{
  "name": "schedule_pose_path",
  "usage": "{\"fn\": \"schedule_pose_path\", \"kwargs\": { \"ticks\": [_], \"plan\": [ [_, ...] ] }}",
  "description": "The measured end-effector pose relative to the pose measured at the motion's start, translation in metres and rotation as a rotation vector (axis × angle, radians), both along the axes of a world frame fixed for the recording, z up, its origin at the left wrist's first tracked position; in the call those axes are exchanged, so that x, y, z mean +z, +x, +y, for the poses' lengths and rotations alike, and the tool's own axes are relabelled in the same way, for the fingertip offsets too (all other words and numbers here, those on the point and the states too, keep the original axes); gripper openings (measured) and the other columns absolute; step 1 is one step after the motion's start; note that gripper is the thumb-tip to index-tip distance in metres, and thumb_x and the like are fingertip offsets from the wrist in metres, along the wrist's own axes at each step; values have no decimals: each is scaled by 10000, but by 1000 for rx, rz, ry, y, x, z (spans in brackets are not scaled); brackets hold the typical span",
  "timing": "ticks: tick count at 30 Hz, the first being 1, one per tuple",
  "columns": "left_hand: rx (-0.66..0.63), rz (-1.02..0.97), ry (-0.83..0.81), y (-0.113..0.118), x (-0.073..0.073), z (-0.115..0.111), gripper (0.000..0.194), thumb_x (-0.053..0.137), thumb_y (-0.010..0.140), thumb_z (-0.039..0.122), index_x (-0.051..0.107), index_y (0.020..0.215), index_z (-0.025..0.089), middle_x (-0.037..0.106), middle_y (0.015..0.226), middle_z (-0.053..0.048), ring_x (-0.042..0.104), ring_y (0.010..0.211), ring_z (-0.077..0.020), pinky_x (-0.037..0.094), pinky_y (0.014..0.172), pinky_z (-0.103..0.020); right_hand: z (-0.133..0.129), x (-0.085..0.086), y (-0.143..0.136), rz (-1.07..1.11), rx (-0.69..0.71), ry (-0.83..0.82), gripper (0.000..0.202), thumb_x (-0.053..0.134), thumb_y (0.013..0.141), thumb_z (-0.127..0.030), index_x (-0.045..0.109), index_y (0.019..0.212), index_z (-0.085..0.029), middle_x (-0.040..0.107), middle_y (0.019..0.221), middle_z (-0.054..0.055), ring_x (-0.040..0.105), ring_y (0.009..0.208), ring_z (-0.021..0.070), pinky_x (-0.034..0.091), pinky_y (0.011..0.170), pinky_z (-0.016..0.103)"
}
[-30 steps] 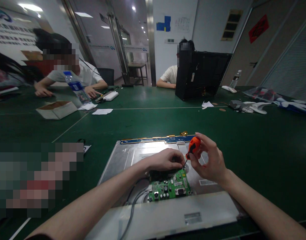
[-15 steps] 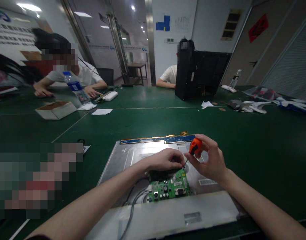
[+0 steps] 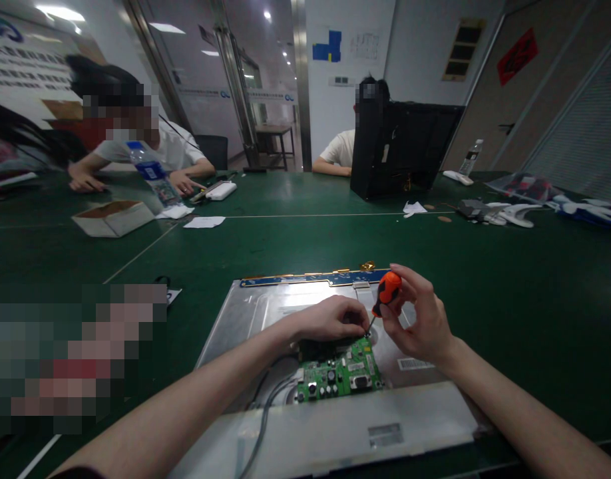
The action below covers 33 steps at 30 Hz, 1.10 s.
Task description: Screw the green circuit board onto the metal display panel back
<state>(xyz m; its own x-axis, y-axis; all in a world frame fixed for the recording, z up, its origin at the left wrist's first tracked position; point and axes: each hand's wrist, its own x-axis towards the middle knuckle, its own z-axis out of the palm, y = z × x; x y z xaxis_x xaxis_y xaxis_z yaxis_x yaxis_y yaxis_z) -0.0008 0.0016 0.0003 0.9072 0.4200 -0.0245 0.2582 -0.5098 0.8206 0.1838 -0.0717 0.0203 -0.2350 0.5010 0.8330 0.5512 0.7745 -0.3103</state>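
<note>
A flat metal-backed display panel (image 3: 255, 319) lies on the table in front of me, with a green circuit board (image 3: 343, 372) on it. My right hand (image 3: 425, 316) grips an orange and black screwdriver (image 3: 388, 290), tilted, its tip down at the board's upper right corner. Beside that tip, my left hand (image 3: 335, 318) has its fingers pinched together at the board's top edge; what they hold, if anything, is hidden. A blue circuit strip (image 3: 295, 279) runs along the panel's far edge. Grey cables (image 3: 265, 416) lead from the board's left side toward me.
On the green table (image 3: 285, 243) stand an open box (image 3: 113, 223), a tilted water bottle (image 3: 153, 173) and a black monitor casing (image 3: 408, 146). Paper scraps (image 3: 204, 222) and plastic bags (image 3: 525, 187) lie farther off. Two people (image 3: 170, 146) sit across the table.
The fingers of my right hand have shifted on the screwdriver handle, which has turned and shows more of its side. The tip and my left hand stay in place.
</note>
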Motion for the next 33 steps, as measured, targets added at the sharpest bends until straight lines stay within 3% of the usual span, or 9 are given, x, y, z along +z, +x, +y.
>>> {"fn": "schedule_pose_path", "kwargs": {
  "ticks": [7,18,27,33],
  "plan": [
    [16,-8,7,-1,2,-1,90,616,816,154,649,900,165,627,840,4,569,788,-150,431,719,-233,1,1,0,24,-42,59,596,651,794,-174,345,1304,-218,575,754,-42,497,461,79,439,403,200],
    [23,0,6,0,3,-2,78,613,814,143,642,883,165,618,823,10,564,774,-146,433,720,-234,-2,4,0,-94,-149,81,543,594,856,-215,387,1358,-207,534,645,-61,505,454,98,453,430,236],
    [2,11,9,0,1,0,85,619,820,157,641,901,161,616,836,9,562,781,-148,426,714,-233,0,0,0,16,-1,10,638,566,821,-144,300,1398,-203,562,725,-34,546,485,100,464,418,219],
    [3,4,13,0,2,0,82,614,822,148,640,899,161,616,825,10,561,769,-143,426,712,-232,-1,1,1,13,-32,51,599,628,811,-192,339,1334,-225,579,750,-29,524,474,91,452,402,207]
  ]
}}
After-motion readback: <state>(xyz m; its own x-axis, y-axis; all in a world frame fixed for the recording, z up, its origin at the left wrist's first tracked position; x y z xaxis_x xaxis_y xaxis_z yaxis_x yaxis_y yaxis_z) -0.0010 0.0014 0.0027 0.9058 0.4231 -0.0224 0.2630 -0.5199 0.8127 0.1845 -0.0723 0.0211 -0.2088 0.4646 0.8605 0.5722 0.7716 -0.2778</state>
